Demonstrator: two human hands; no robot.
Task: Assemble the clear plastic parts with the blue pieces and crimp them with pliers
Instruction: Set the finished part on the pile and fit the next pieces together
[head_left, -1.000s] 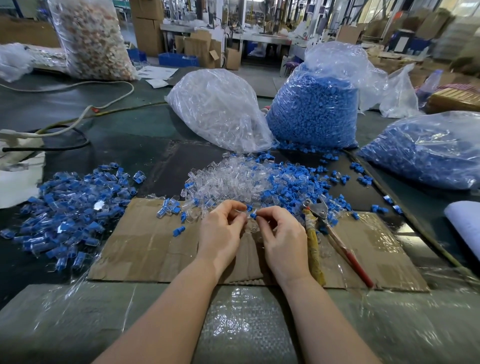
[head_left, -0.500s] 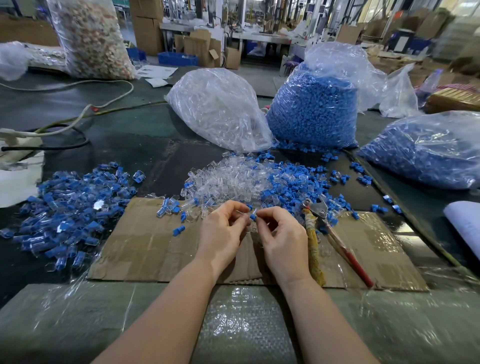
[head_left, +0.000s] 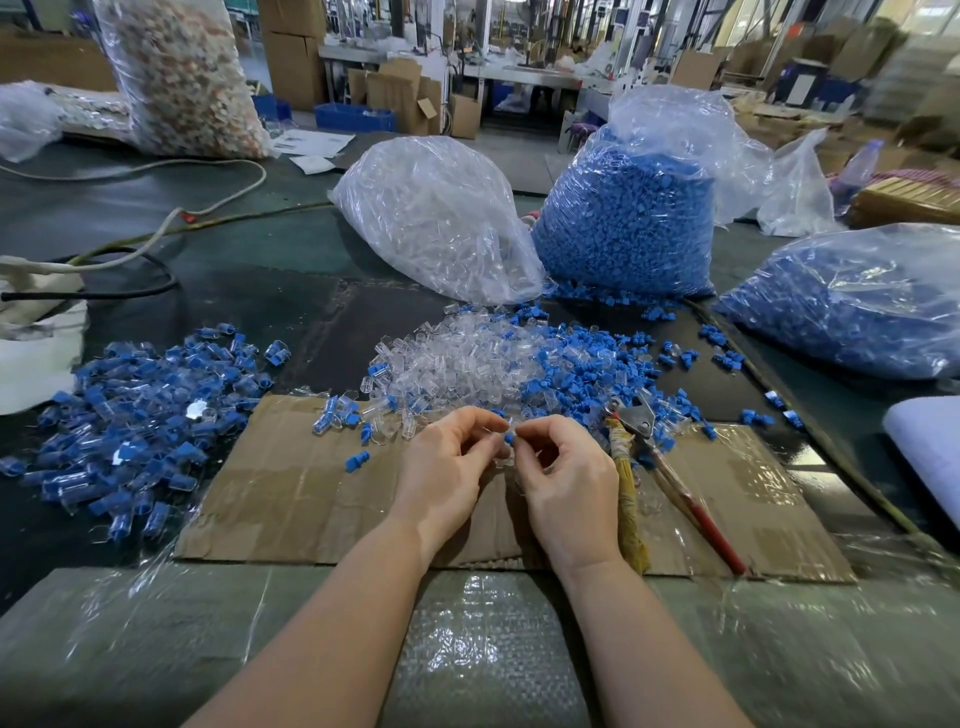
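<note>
Now your left hand (head_left: 441, 467) and right hand (head_left: 563, 475) meet over the cardboard (head_left: 291, 493), fingers curled, pinching a small blue piece (head_left: 509, 439), maybe a clear part too. Pliers (head_left: 644, 457) lie just right.

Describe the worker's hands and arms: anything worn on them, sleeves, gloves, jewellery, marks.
Both the left hand and the right hand are bare: no gloves, and no rings or wristbands show. The forearms are uncovered as far as the bottom of the frame, so no sleeve is in view. No marks or tape show on the hands or arms.
</note>
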